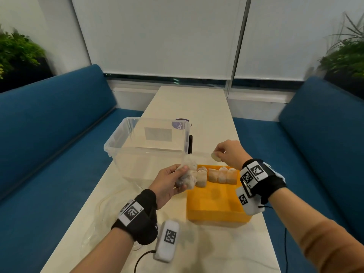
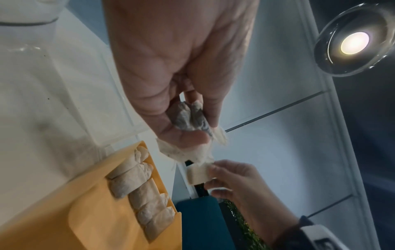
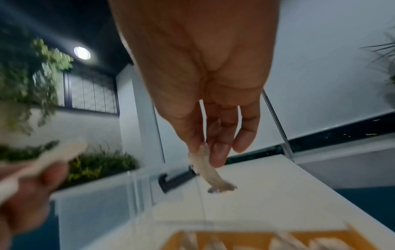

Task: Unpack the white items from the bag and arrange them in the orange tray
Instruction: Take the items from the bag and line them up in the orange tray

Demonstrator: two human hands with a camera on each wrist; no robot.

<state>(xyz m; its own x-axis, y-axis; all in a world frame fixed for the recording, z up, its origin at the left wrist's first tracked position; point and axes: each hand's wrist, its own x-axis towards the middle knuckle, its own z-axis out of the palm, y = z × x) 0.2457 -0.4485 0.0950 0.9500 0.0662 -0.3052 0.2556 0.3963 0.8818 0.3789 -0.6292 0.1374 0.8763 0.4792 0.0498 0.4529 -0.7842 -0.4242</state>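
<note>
My left hand (image 1: pixel 173 180) grips a clear plastic bag (image 1: pixel 188 176) of white sachets just left of the orange tray (image 1: pixel 214 209); in the left wrist view the left hand (image 2: pixel 181 121) curls round the bag (image 2: pixel 188 118). My right hand (image 1: pixel 222 152) pinches one white sachet (image 1: pixel 215 157) in the air above the tray's far right corner. The right wrist view shows the right hand's thumb and fingers (image 3: pixel 205 152) pinching that sachet (image 3: pixel 213 177), which hangs down. Several white sachets (image 1: pixel 216 175) stand in a row along the tray's far side.
A clear plastic tub (image 1: pixel 149 146) stands just behind the tray and my left hand. The pale table (image 1: pixel 197 107) runs on toward the window. Blue benches (image 1: pixel 49 134) flank both sides, and a wrist-camera cable (image 1: pixel 141 259) trails near the front edge.
</note>
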